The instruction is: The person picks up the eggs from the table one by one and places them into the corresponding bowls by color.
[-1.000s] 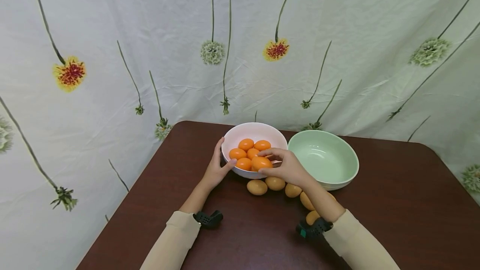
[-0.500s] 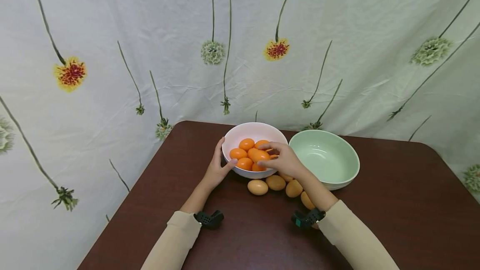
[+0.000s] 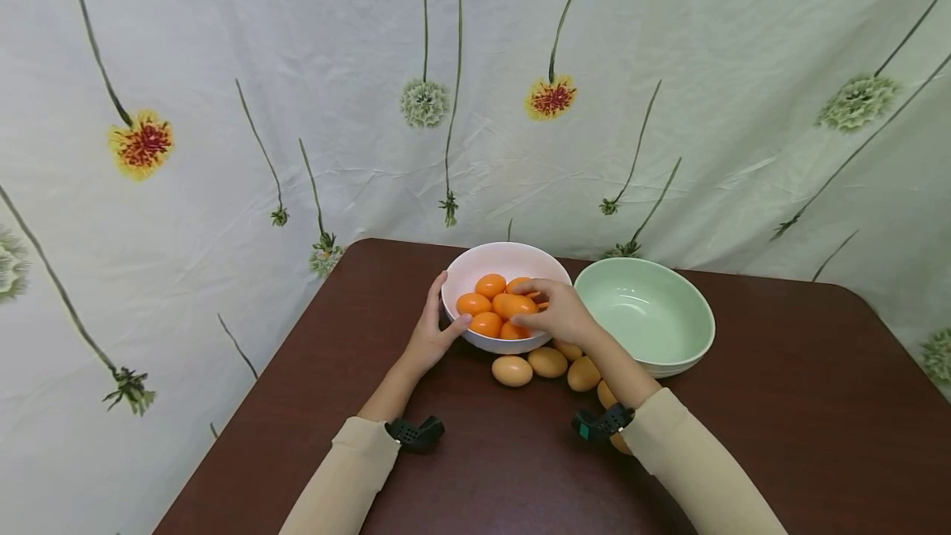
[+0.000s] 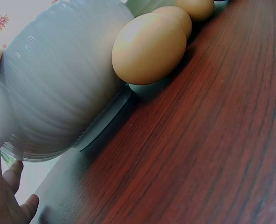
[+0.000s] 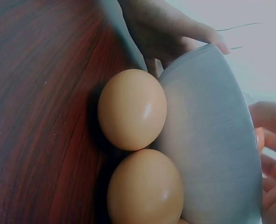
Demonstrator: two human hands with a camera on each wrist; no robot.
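Observation:
A bowl, pink inside and pale outside (image 3: 475, 263), holds several smooth orange eggs (image 3: 490, 285). My left hand (image 3: 429, 330) grips its left side, thumb over the rim and fingers along the outer wall. Over the right part of the bowl, my right hand (image 3: 559, 314) pinches one orange egg (image 3: 519, 307) between thumb and fingers, among the others. Whether that egg rests on those below cannot be told. In the right wrist view, the bowl's wall (image 5: 208, 140) hides most of the orange eggs.
Several brown eggs (image 3: 512, 371) lie in a curved row before the bowl, some partly under the right forearm. One brown egg (image 4: 149, 49) is close to the bowl's wall in the left wrist view. A green bowl (image 3: 642, 312) stands right of the pink one on the dark table (image 3: 475, 469).
My right hand has shifted slightly away from me with the orange egg, farther over the bowl, and its forearm has swung left. My left hand stays on the bowl.

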